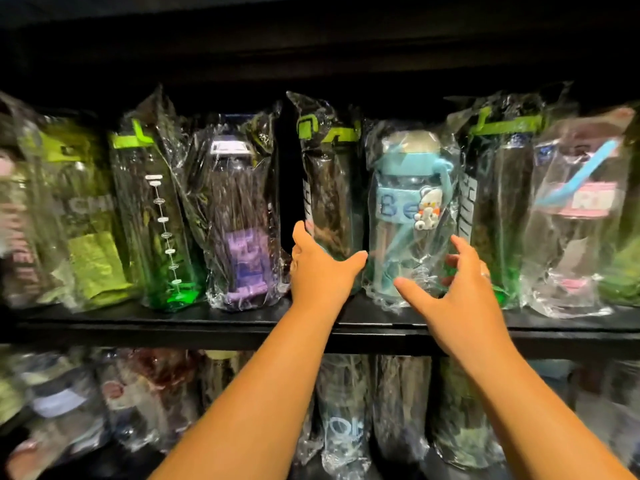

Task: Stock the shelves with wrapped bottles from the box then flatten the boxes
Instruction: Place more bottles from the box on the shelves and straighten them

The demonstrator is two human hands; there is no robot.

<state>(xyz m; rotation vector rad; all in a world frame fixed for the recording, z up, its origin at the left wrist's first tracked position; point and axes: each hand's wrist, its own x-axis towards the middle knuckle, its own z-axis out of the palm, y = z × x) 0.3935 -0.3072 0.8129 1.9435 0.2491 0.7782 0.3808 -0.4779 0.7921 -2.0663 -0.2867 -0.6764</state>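
Blue wrapped bottle [408,216] upright on upper shelf [207,323], centre-right of frame. Right hand [464,292] spread at its lower right, fingers loosely curved, not clamped; contact with wrap unclear. Left hand [320,271] open, thumb splayed, against lower part of dark green-lidded bottle [329,188] just left. Purple bottle [242,237] further left.

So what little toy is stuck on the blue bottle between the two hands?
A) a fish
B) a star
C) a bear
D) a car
C: the blue wrapped bottle, standing on the shelf between the left hand and the right hand, has a small white bear charm on its band.
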